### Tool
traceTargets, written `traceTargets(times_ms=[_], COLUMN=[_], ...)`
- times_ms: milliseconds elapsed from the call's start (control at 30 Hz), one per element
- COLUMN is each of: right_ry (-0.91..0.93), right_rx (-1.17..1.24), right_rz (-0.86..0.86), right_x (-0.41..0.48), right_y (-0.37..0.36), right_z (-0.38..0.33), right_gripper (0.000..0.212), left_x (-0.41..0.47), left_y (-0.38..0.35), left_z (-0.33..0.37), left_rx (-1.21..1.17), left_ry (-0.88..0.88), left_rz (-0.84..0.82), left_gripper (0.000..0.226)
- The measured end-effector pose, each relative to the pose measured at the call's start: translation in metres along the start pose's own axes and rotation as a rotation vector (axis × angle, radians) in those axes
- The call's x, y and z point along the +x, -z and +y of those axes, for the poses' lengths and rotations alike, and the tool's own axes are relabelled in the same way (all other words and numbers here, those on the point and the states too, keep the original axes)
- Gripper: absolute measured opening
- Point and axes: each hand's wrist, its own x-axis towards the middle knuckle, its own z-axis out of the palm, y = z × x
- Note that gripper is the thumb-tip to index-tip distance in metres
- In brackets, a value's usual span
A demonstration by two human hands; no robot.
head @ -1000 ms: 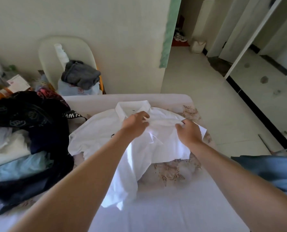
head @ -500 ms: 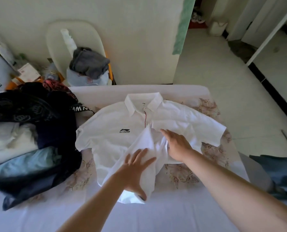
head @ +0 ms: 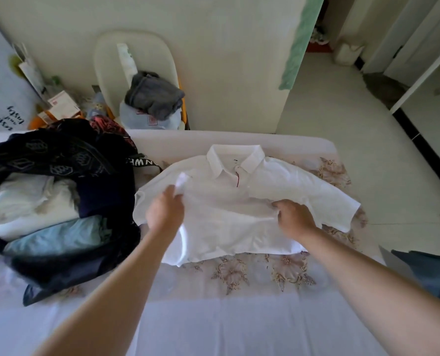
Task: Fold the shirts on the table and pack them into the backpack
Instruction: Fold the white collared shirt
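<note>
The white short-sleeved polo shirt point(head: 278, 181) lies face up in the middle of the table covered in pale cloth point(head: 239, 317), its collar at the far side. Your left hand point(head: 165, 214) pinches up a small fold of fabric at the shirt's left chest, and your right hand point(head: 294, 218) is curled round a crease near the right sleeve. Just left of the shirt, the dark patterned backpack point(head: 59, 155) lies open with folded white and light blue clothes point(head: 54, 240) inside.

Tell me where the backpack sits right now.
In the head view the dark backpack lies open on the left side of the table, just left of the white shirt, with folded clothes inside.
</note>
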Motion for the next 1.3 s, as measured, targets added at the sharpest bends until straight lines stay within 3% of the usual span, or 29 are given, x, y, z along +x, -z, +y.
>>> traceTargets(times_ms=[67, 167, 233, 300, 367, 467, 667, 767, 867, 900, 967, 1000, 1067, 1133, 1200, 1300], right_ry=[-0.023, -0.084, -0.157, -0.173, -0.153, -0.202, -0.289, -0.299, -0.26, -0.23, -0.183, -0.173, -0.17, -0.191, -0.246, -0.29], right_rx=[-0.015, -0.101, -0.134, -0.237, -0.306, -0.256, -0.048, 0.107, 0.205, 0.226, 0.198, 0.125, -0.048, -0.113, -0.048, 0.083], right_rz=[-0.002, 0.059, 0.077, 0.099, 0.117, 0.19, 0.283, 0.355, 0.419, 0.395, 0.229, 0.123, -0.008, 0.014, 0.075, 0.197], right_x=[0.002, 0.011, 0.017, 0.024, 0.031, 0.048, 0.081, 0.088, 0.097, 0.099, 0.101, 0.102, 0.101, 0.1, 0.103, 0.108], right_y=[0.006, 0.009, 0.01, 0.011, 0.009, 0.004, 0.011, 0.018, 0.024, 0.026, 0.026, 0.026, 0.023, 0.017, 0.014, 0.016], right_z=[0.002, 0.005, 0.004, 0.003, 0.003, 0.004, 0.018, 0.024, 0.03, 0.032, 0.037, 0.038, 0.041, 0.045, 0.05, 0.058], right_gripper=[0.048, 0.034, 0.039, 0.048, 0.043, 0.042, 0.021, 0.029, 0.029, 0.031, 0.04, 0.044, 0.05, 0.05, 0.047, 0.036], left_x=[0.013, 0.02, 0.023, 0.026, 0.031, 0.046, 0.08, 0.091, 0.102, 0.105, 0.107, 0.104, 0.094, 0.083, 0.076, 0.076], left_y=[0.005, -0.007, -0.026, -0.047, -0.066, -0.078, -0.082, -0.087, -0.085, -0.084, -0.088, -0.091, -0.104, -0.116, -0.12, -0.112], left_z=[0.001, 0.018, 0.032, 0.043, 0.049, 0.045, 0.028, 0.037, 0.046, 0.048, 0.053, 0.057, 0.064, 0.066, 0.065, 0.064], left_rx=[0.18, 0.16, 0.155, 0.21, 0.297, 0.443, 0.625, 0.643, 0.354, 0.223, 0.112, 0.075, 0.042, 0.107, 0.211, 0.183], left_ry=[0.077, -0.152, -0.388, -0.511, -0.544, -0.499, -0.509, -0.54, -0.385, -0.323, -0.381, -0.497, -0.657, -0.629, -0.574, -0.507], left_rz=[0.026, 0.116, 0.035, -0.143, -0.304, -0.342, -0.238, -0.124, 0.157, 0.249, 0.364, 0.297, -0.034, -0.341, -0.414, -0.483], left_gripper=[0.05, 0.074, 0.074, 0.065, 0.059, 0.056, 0.057, 0.034, 0.022, 0.026, 0.042, 0.044, 0.031, 0.025, 0.032, 0.025])
